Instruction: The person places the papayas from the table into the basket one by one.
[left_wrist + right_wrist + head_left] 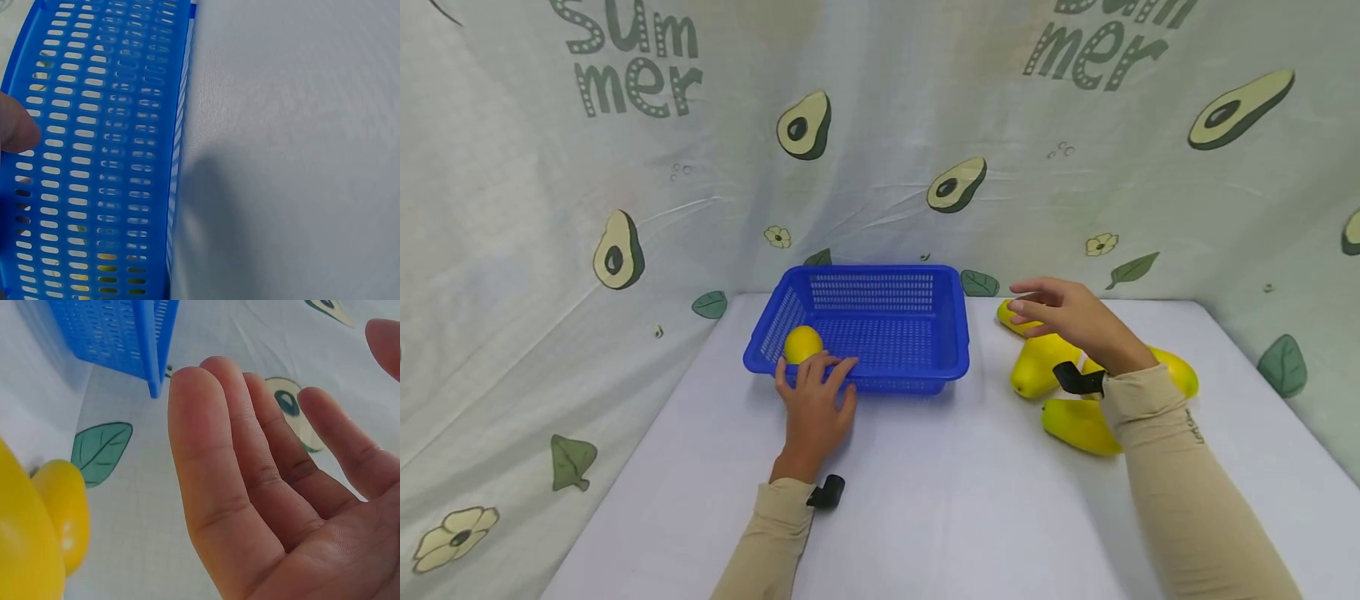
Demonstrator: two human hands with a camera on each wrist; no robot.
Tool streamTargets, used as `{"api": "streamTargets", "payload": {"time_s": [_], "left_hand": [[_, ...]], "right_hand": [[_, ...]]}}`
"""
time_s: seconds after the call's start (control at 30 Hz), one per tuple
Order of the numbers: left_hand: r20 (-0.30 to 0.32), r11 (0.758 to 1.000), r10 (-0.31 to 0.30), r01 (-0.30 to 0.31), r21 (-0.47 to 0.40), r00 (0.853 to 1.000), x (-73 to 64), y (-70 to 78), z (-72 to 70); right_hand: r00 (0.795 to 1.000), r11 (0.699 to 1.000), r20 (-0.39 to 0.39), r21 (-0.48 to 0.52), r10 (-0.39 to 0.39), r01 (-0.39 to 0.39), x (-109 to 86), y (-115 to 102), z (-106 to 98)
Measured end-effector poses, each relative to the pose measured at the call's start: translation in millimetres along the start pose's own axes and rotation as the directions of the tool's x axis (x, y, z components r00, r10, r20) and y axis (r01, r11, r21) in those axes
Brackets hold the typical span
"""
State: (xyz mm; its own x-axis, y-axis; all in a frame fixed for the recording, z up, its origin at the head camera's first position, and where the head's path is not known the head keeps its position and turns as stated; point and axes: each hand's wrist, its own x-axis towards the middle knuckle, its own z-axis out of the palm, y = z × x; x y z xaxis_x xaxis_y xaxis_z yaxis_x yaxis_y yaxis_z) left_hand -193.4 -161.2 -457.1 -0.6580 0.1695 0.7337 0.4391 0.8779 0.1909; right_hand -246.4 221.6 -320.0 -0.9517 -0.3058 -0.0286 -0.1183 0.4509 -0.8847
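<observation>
A blue plastic basket (895, 342) with slotted walls stands at the back of the table. My left hand (816, 412) grips its near rim, fingers over the edge and thumb (17, 125) against the outer wall. Just beyond those fingers, inside the basket at the left, lies a round yellow fruit (802, 342). My right hand (1075, 321) is raised over a group of yellow fruits, its fingers extended and holding nothing. Among them are a large yellow fruit (1037, 367), a longer greenish-yellow one (1078, 425) and a smaller one (1011, 315). The hand and sleeve partly cover the group.
White cloth covers the table (925, 500). Behind it hangs a pale curtain (880, 225) printed with avocados and leaves, close to the basket's far side. Another yellow fruit (1180, 372) lies to the right of my right wrist.
</observation>
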Motion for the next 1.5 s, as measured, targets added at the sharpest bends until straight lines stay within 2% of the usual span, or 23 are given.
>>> {"api": "streamTargets", "payload": {"time_s": [0.13,0.33,0.63,0.97,1.37,1.5], "left_hand": [[-0.013,1.0,0.006,-0.006,0.0,1.0,1.2,0.7,0.3],[-0.002,1.0,-0.003,0.003,0.008,1.0,1.3,1.3,-0.9],[-0.007,1.0,-0.001,0.001,0.007,1.0,1.4,1.1,0.7],[-0.005,1.0,-0.001,0.002,0.021,1.0,0.0,-0.6,1.1],[-0.012,0.999,0.002,-0.001,0.032,1.0,-0.2,-2.2,2.1],[-0.006,1.0,0.0,0.0,0.029,1.0,1.2,-0.6,0.6]], "right_hand": [[1.0,0.999,-0.008,-0.034,-0.007,0.007,-12.1,4,-3],[0.999,0.995,-0.044,-0.104,-0.018,0.014,-25.6,8,-2],[0.995,0.985,-0.091,-0.169,-0.045,0.029,-50.8,24,1],[0.992,0.982,-0.126,-0.186,-0.001,-0.023,-71.1,39,1],[0.981,0.963,-0.183,-0.247,0.066,-0.111,-82.4,50,-3],[0.978,0.951,-0.204,-0.29,0.047,-0.106,-86.5,55,-5]]}}
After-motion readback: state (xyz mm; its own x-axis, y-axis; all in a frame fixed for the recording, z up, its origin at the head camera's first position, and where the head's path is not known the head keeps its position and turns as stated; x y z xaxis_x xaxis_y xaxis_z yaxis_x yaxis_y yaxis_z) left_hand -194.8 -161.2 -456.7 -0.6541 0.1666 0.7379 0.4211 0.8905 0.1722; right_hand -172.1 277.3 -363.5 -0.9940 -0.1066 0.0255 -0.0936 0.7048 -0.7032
